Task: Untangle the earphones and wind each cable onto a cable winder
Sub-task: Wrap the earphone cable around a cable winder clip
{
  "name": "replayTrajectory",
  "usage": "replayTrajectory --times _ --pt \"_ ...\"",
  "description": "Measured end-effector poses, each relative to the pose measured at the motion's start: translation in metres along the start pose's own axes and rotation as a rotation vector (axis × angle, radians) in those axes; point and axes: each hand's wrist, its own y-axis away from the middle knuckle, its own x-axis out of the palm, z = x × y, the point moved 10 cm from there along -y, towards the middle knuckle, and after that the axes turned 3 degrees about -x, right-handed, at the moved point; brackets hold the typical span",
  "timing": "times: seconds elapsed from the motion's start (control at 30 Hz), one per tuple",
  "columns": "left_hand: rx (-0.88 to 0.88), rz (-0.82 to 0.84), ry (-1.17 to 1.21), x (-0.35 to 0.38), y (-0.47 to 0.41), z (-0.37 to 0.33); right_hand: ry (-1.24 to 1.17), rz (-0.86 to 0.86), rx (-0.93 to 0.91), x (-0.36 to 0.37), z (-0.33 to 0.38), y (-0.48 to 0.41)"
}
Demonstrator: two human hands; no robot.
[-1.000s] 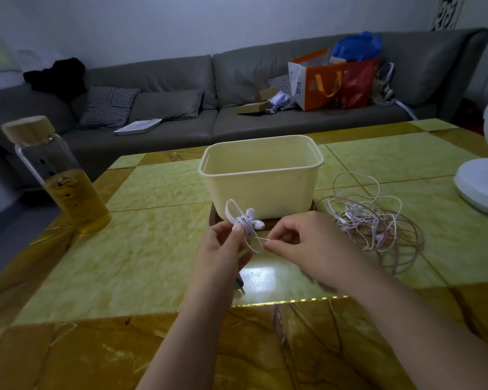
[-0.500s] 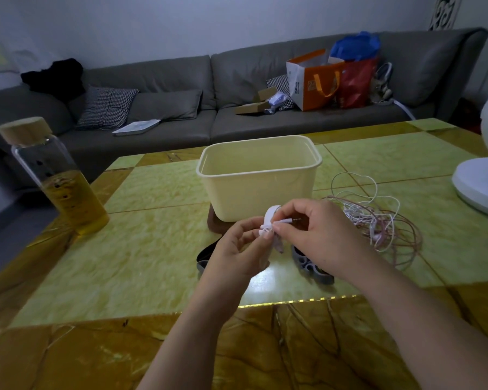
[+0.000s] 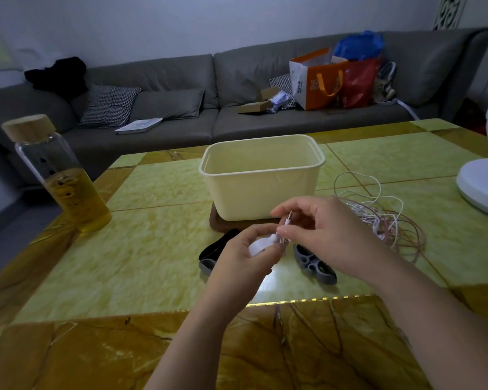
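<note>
Here, over the near middle of the table (image 3: 152,249), the left hand (image 3: 243,263) curls round a white cable winder (image 3: 258,246). Its fingers cover most of the winder, so what is wound on it cannot be made out. The right hand (image 3: 333,235) meets it from the right and pinches the white stem of a jack plug (image 3: 288,222), whose metal tip sticks up between thumb and forefinger. Behind that hand, toward the table's right edge, lies a tangle of earphones (image 3: 383,218) in white and pinkish cable, its near left part hidden by the knuckles; the earbuds themselves are hard to pick out. A grey winder (image 3: 314,264) lies flat just beyond the right wrist, touching the table. Left of the left hand lies a dark winder (image 3: 216,247) with a grey piece at its near end, both cut off by the wrist, so whether they are one thing or two is unclear. At the table's centre a cream tub (image 3: 262,187) stands on a wooden tray (image 3: 223,225), its floor out of sight. A bottle (image 3: 65,190) of amber liquid stands at the left edge. A white fan base (image 3: 482,190) at the right edge is cropped by the frame.
</note>
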Motion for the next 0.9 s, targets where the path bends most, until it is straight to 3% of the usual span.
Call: replayTrajectory --times 0.3,0.73,0.9 --pt "-0.037 -0.013 0.021 -0.001 0.006 -0.004 -0.206 -0.009 0.06 -0.001 -0.01 -0.003" --pt "-0.037 0.072 0.063 0.004 0.009 0.003 -0.439 0.162 0.212 0.027 -0.029 0.0" --pt "-0.06 0.072 0.074 0.002 0.009 0.007 -0.412 0.193 0.206 0.03 -0.026 0.001"
